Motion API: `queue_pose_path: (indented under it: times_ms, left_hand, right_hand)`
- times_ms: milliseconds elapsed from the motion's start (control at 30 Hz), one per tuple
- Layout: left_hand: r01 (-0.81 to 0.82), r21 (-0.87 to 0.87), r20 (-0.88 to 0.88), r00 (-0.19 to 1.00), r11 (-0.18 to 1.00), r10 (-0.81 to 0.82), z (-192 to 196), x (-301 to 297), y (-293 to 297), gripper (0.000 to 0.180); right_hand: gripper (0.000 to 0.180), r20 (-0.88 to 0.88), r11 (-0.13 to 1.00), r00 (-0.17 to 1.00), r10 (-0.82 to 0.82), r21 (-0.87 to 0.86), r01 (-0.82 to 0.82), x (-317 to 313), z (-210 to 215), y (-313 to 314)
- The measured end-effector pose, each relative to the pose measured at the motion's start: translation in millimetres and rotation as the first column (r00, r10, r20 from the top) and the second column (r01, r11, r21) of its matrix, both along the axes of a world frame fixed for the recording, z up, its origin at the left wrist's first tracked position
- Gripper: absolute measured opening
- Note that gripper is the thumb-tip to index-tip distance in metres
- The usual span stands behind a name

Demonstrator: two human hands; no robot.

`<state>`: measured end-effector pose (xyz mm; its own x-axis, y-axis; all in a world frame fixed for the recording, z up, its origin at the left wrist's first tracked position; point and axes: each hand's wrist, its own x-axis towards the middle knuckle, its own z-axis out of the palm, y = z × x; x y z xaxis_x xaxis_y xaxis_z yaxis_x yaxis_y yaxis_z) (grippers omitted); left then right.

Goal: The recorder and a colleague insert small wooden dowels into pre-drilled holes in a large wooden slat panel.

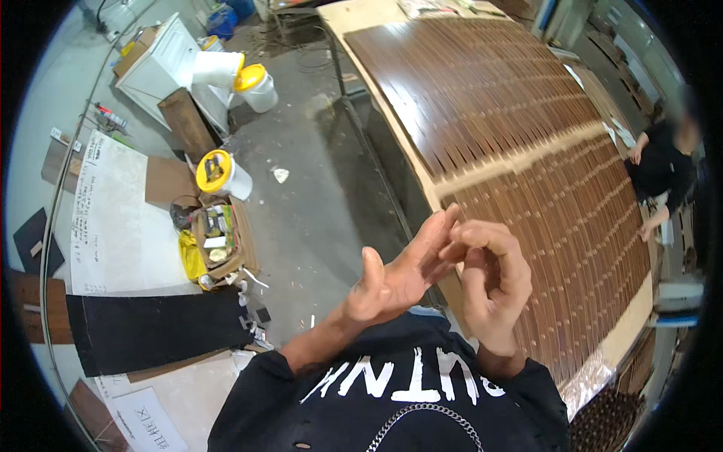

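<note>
My left hand (399, 285) is raised in front of my chest, palm turned up, thumb apart and fingers stretched out. Beside it is my right hand (499, 282), its fingers loosely curled and its thumb set apart from them. The right fingertips overlap the left fingers in this view; whether they touch is unclear. I see nothing held in either hand. Beyond my hands, rows of narrow brown wooden strips (557, 233) lie on a pale board-topped table (444, 184). A second panel of glossy brown strips (467, 83) lies farther back.
Another person (663, 162) in dark clothing stands at the table's right side. Left on the floor are a yellow-lidded bucket (237, 181), a cardboard box (245, 237) of small items and a yellow bag (191, 255). A black sheet (158, 331) lies nearer, at the left.
</note>
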<state>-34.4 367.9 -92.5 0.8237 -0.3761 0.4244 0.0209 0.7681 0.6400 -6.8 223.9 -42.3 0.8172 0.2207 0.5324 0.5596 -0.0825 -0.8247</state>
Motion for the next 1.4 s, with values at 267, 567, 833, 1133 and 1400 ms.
queue_pose_path:
  times_ms: [267,567,833,1133,1400]
  left_hand:
    - [-0.146,0.065,-0.050,0.987,0.987,0.149,-5.3,94.8,111.2,0.092]
    - [-0.144,0.229,-0.162,0.970,0.963,0.184,-20.0,275.1,198.5,0.103]
    - [0.039,0.367,-0.296,0.952,0.929,0.077,-15.1,473.1,240.7,0.109]
    - [0.207,0.134,-0.399,0.906,0.969,-0.139,-55.2,696.4,282.1,0.081]
    - [-0.075,0.805,-0.209,0.892,0.588,0.400,-182.5,958.6,374.4,0.023]
  right_hand:
    - [0.017,0.018,0.994,0.997,0.072,-0.080,-0.070,115.8,-3.0,122.4]
    - [0.040,0.545,0.933,0.814,0.201,-0.359,0.010,332.0,-43.0,199.8]
    - [0.026,0.537,0.863,0.830,0.150,-0.481,0.155,529.2,-54.7,238.2]
    - [0.010,-0.214,0.954,0.967,0.140,-0.232,-0.190,691.6,-80.6,252.3]
    - [0.015,-0.494,0.938,0.827,-0.269,-0.328,0.109,925.8,-143.3,260.3]
